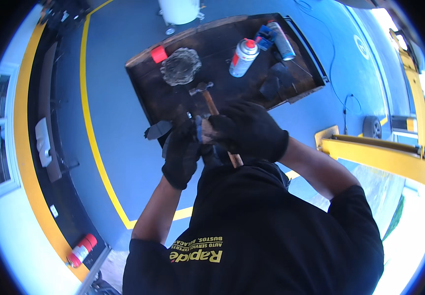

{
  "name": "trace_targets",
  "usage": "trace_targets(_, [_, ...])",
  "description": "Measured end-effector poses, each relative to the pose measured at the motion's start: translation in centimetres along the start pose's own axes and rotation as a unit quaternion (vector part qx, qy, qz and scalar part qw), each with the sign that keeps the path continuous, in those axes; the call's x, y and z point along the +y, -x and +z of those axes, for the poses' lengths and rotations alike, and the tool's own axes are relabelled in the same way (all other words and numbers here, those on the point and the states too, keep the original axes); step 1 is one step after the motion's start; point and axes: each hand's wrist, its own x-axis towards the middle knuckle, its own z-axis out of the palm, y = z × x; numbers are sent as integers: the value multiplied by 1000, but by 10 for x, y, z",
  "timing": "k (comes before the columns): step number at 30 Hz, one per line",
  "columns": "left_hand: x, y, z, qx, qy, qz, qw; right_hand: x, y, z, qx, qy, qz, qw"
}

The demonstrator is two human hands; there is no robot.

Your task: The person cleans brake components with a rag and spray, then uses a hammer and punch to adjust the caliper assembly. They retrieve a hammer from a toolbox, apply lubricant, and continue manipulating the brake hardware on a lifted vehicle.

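Note:
Both my hands wear black gloves and meet over the near edge of a dark, wood-edged workbench [141, 81]. My left hand [180, 155] is closed around one side of a small brown-and-grey flat piece [206, 131]; its exact kind is unclear. From the right, my right hand [252, 130] curls its fingers over the same piece. A hammer [209, 101] with a wooden handle passes beneath my right hand. Its metal head points to the far side, and the handle's end shows near my shirt. Beside my left hand is a dark flat piece [157, 130].
On the bench are a crumpled grey round object [180, 66], a red cap [158, 54], a spray can [244, 58], another can [282, 42] and dark scraps [277, 78]. A white drum [179, 11] stands beyond. Yellow lift arm [374, 155] lies right; fire extinguisher [82, 250] lower left.

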Motion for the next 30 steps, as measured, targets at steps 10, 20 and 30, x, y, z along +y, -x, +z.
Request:
trace_targets(10, [-4, -3, 9, 5, -294, 97, 951, 23, -10, 23, 1, -116, -19, 993])
trace_targets(20, [-20, -57, 14, -63, -565, 190, 801, 66, 29, 24, -9, -508, 169, 844])
trace_targets(30, [-42, -79, 112, 71, -155, -117, 978, 134, 74, -14, 71, -275, 52, 957])
